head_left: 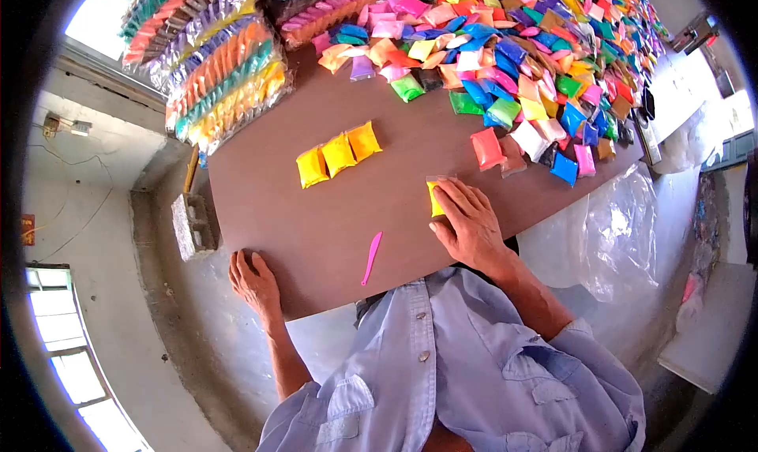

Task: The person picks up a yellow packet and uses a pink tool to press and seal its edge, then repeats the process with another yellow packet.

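My right hand lies over a small yellow packet on the brown table, its fingers covering most of it. Only the packet's left side and clear top edge show. My left hand rests at the table's left front edge, fingers apart and holding nothing. Between my hands lies a pink plastic knife. Farther back, a short row of three yellow packets sits side by side, slightly slanted.
A big heap of small colourful packets covers the table's back right. Clear bags of packed rows are stacked at the back left. Clear plastic sheeting hangs at the right, and a concrete block stands beyond the left edge.
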The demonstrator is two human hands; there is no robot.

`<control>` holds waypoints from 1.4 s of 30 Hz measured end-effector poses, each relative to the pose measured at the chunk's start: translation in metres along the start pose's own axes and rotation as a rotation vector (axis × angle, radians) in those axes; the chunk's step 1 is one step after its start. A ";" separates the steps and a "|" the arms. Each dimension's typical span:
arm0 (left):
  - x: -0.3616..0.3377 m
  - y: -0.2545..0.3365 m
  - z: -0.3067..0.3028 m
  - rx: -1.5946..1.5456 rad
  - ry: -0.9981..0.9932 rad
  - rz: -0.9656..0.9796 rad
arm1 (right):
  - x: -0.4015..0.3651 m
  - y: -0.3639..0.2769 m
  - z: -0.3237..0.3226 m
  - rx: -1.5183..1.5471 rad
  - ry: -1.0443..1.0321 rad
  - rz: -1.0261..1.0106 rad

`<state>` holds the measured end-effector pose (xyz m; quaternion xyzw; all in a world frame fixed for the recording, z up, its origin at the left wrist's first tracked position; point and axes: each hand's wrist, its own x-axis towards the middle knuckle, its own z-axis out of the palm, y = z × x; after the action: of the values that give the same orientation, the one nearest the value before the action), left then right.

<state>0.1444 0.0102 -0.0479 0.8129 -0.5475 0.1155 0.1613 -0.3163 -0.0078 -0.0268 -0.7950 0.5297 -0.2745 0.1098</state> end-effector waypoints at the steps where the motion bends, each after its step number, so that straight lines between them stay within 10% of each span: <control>1: 0.000 0.000 0.000 0.006 0.000 0.004 | 0.000 0.001 0.000 0.007 0.001 0.003; 29: -0.004 0.037 -0.026 0.038 0.199 0.204 | 0.001 0.002 -0.003 0.012 0.104 0.049; 33: -0.022 0.122 -0.054 -0.561 -0.314 0.111 | 0.001 0.010 0.002 -0.013 0.153 -0.037; 42: -0.051 0.178 -0.050 -0.533 -0.476 0.608 | 0.003 0.010 -0.005 0.056 0.136 0.000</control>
<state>-0.0400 0.0113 0.0033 0.5499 -0.7931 -0.1768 0.1932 -0.3261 -0.0140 -0.0269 -0.7712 0.5279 -0.3427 0.0958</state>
